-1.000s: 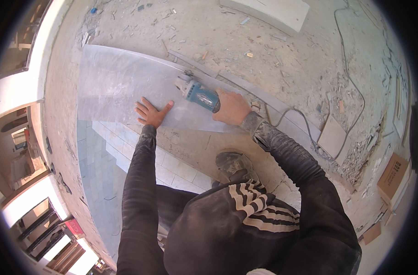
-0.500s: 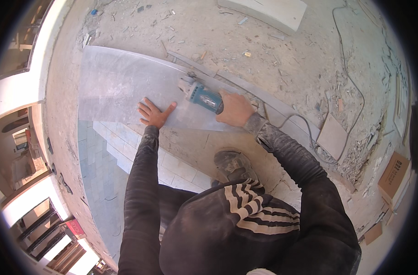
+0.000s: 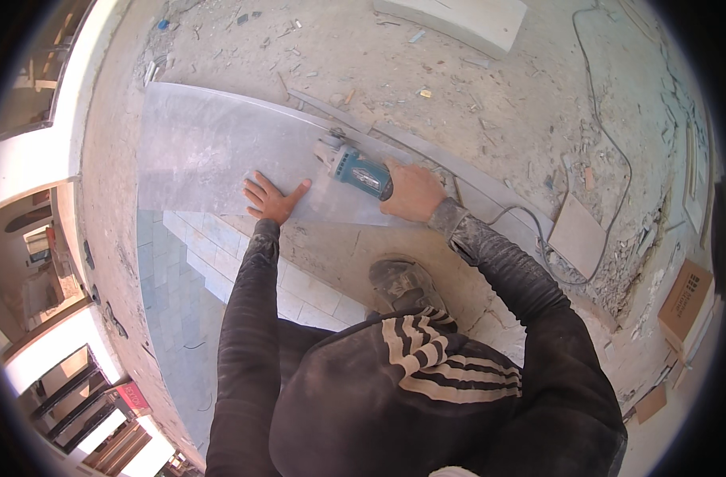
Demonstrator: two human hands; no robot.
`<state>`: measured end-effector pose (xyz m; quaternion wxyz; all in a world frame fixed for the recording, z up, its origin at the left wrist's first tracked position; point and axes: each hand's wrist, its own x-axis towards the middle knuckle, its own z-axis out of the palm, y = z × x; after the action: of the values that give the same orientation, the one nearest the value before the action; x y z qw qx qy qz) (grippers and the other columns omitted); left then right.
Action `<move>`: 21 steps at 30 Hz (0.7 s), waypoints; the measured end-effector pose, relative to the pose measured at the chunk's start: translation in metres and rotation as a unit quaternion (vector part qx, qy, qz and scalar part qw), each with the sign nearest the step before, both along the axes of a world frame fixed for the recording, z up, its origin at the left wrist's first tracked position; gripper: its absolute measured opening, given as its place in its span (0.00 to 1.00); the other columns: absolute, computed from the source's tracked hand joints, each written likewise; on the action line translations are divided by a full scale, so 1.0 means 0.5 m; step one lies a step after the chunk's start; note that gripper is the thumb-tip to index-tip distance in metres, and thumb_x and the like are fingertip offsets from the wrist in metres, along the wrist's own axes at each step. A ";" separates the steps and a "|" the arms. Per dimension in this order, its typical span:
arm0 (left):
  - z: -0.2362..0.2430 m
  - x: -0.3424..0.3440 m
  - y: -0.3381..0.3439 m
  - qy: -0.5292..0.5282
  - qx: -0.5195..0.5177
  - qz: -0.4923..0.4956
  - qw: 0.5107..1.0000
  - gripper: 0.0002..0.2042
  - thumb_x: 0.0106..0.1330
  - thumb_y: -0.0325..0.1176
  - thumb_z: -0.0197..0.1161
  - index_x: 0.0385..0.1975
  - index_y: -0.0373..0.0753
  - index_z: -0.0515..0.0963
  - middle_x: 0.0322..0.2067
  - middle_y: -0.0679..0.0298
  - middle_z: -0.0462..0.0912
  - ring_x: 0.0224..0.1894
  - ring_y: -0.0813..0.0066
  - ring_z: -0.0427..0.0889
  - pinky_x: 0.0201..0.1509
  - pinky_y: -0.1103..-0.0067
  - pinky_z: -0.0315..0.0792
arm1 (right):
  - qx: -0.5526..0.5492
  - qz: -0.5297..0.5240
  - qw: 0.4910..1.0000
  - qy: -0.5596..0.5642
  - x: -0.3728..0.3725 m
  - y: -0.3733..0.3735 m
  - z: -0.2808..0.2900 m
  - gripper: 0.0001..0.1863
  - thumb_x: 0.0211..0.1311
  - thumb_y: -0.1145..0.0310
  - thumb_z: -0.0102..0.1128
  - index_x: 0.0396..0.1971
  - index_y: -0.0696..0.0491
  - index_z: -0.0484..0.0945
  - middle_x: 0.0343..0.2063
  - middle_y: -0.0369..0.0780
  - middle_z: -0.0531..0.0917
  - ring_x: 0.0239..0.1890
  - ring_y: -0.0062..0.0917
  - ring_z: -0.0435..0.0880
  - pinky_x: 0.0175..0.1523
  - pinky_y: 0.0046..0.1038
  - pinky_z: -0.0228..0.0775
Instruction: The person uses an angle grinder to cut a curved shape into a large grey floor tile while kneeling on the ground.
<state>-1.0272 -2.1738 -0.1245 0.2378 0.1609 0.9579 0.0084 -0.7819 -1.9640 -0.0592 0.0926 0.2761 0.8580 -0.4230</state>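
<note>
A large pale grey tile slab (image 3: 212,135) lies across in front of me. My left hand (image 3: 275,198) rests on its near part with fingers spread, holding nothing. My right hand (image 3: 414,191) is wrapped around the rear of a teal angle grinder (image 3: 361,170). The grinder's metal head points to the far left, and its disc sits at the slab's far edge; whether it touches the slab I cannot tell. A power cord (image 3: 540,238) trails from near my right wrist off to the right.
Narrow tile strips (image 3: 331,106) lie along the slab's far side. Debris litters the ground beyond, with a pale block (image 3: 458,22) at the back. To the right are a square tile piece (image 3: 578,237) and a cardboard box (image 3: 685,304). My shoe (image 3: 403,284) stands near the slab; paving tiles (image 3: 168,270) lie left.
Both hands and the grinder appear slightly farther right and lower in the picture, and the view itself has shifted a little. The grips are the same.
</note>
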 end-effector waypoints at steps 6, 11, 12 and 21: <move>0.004 0.014 0.006 -0.002 0.003 0.002 1.000 0.69 0.37 0.79 0.59 0.69 0.35 0.30 0.69 0.39 0.26 0.71 0.43 0.21 0.66 0.43 0.25 | -0.005 0.009 1.000 0.007 0.010 0.005 0.006 0.33 0.39 0.62 0.63 0.48 0.63 0.68 0.33 0.54 0.81 0.40 0.48 0.81 0.46 0.42 0.73; 0.008 0.018 0.007 -0.009 -0.006 -0.013 1.000 0.69 0.40 0.79 0.58 0.69 0.34 0.28 0.68 0.37 0.25 0.71 0.41 0.21 0.65 0.41 0.27 | -0.010 0.010 1.000 -0.020 0.015 0.006 0.019 0.33 0.39 0.62 0.63 0.48 0.63 0.68 0.34 0.55 0.81 0.41 0.48 0.81 0.46 0.42 0.73; 0.009 0.019 0.007 -0.009 -0.006 -0.014 1.000 0.69 0.40 0.79 0.58 0.69 0.34 0.28 0.68 0.37 0.25 0.71 0.41 0.21 0.65 0.41 0.27 | -0.009 0.010 1.000 -0.018 0.017 0.006 0.021 0.33 0.39 0.62 0.63 0.48 0.63 0.68 0.34 0.55 0.81 0.41 0.48 0.81 0.46 0.42 0.73; 0.008 0.027 0.009 -0.008 -0.008 -0.018 1.000 0.69 0.39 0.79 0.58 0.69 0.34 0.28 0.68 0.36 0.25 0.71 0.41 0.21 0.65 0.40 0.27 | 0.011 0.011 1.000 -0.009 0.032 0.003 0.002 0.31 0.39 0.62 0.64 0.46 0.61 0.69 0.34 0.53 0.81 0.41 0.47 0.81 0.46 0.43 0.74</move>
<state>-1.0135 -2.1692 -0.1203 0.2470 0.1760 0.9529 -0.0023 -0.7658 -1.9623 -0.0580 0.1021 0.2711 0.8647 -0.4104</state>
